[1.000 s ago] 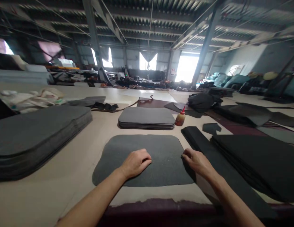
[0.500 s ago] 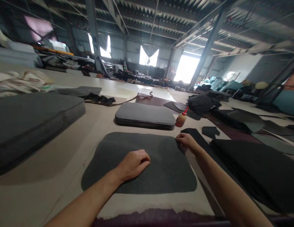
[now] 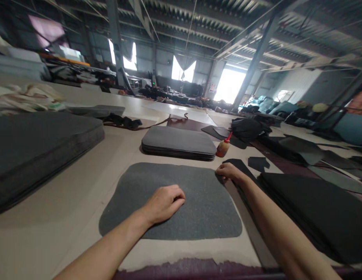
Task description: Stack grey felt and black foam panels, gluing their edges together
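One grey panel (image 3: 201, 206) lies flat on the table (image 3: 84, 182), long axis crosswise. Left hand (image 3: 165, 202), curled, rests mid-panel; right hand (image 3: 228, 171) touches its far right corner; neither grip can be confirmed.

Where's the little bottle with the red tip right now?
In the head view, the bottle is just right of the small stack of grey sheets, beyond the right hand.

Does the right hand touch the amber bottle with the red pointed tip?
No, the right hand is at the far-right corner of the flat, rounded grey sheet; the bottle stands apart.
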A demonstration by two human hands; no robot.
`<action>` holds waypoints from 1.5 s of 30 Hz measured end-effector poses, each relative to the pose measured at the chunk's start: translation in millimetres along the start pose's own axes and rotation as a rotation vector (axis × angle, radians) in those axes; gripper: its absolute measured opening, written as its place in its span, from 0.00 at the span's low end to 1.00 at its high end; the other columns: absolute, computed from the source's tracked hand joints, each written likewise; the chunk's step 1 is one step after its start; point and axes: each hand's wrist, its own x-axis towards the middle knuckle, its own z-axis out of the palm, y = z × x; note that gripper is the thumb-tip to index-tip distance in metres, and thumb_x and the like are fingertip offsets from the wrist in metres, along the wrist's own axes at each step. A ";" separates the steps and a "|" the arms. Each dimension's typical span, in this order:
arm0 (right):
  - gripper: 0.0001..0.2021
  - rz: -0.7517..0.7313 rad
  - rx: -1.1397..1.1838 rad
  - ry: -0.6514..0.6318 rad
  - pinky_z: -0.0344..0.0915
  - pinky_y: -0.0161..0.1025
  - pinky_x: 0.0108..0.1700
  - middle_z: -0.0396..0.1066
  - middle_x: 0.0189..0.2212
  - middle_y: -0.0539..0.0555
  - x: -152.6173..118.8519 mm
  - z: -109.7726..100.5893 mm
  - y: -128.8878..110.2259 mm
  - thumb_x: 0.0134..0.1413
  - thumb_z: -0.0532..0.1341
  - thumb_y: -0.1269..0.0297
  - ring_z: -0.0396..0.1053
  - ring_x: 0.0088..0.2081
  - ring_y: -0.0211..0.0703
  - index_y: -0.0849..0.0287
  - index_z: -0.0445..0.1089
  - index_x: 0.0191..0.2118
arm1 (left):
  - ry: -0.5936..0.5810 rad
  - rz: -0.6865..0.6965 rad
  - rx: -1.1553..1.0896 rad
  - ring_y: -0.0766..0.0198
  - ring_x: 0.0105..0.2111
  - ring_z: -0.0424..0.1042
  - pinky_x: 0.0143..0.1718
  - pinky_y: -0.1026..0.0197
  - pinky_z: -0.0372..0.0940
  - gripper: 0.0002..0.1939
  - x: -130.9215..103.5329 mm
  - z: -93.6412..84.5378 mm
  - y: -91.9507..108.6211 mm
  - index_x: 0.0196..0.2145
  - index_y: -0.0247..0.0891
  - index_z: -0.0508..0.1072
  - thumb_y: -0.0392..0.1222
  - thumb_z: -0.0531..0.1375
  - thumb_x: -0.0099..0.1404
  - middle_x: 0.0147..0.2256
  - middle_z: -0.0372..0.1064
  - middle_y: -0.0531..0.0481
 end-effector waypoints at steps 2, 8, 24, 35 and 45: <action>0.04 -0.026 -0.019 0.009 0.51 0.29 0.18 0.61 0.12 0.47 0.7 0.8 0.1 0.46 0.61 0.70 0.58 0.15 0.34 0.62 0.68 0.23 | 0.003 0.003 0.000 0.65 0.34 0.71 0.36 0.63 0.59 0.06 -0.2 -0.1 -0.2 0.34 0.41 0.75 0.36 0.58 0.67 0.33 0.71 0.54; 0.05 -0.146 -0.080 0.110 0.53 0.29 0.23 0.63 0.14 0.47 -1.8 6.9 6.4 0.44 0.60 0.69 0.61 0.19 0.34 0.62 0.68 0.21 | 0.011 0.016 0.001 0.64 0.34 0.71 0.36 0.63 0.59 0.06 -1.4 1.1 -1.2 0.33 0.41 0.75 0.36 0.58 0.67 0.33 0.71 0.53; 0.03 -0.219 -0.264 0.302 0.57 0.33 0.34 0.73 0.28 0.51 -6.9 20.1 20.5 0.51 0.60 0.68 0.71 0.33 0.42 0.59 0.72 0.29 | 0.027 0.026 -0.022 0.65 0.34 0.71 0.36 0.64 0.60 0.04 -2.0 2.6 -1.1 0.34 0.40 0.76 0.35 0.60 0.65 0.33 0.72 0.53; 0.18 -0.252 -0.469 0.454 0.60 0.40 0.37 0.69 0.51 0.66 -31.3 26.8 -16.9 0.63 0.53 0.67 0.71 0.42 0.50 0.65 0.65 0.56 | 0.067 0.079 0.097 0.60 0.39 0.70 0.40 0.61 0.62 0.04 -2.8 1.8 -0.4 0.35 0.40 0.76 0.34 0.64 0.60 0.35 0.72 0.51; 0.08 -0.922 -0.256 -0.062 0.64 0.33 0.44 0.76 0.39 0.52 -22.4 119.2 -194.2 0.57 0.59 0.71 0.71 0.39 0.40 0.58 0.76 0.39 | 0.025 0.115 0.240 0.58 0.38 0.69 0.37 0.58 0.64 0.04 -3.6 3.2 0.6 0.37 0.41 0.76 0.38 0.61 0.63 0.36 0.73 0.50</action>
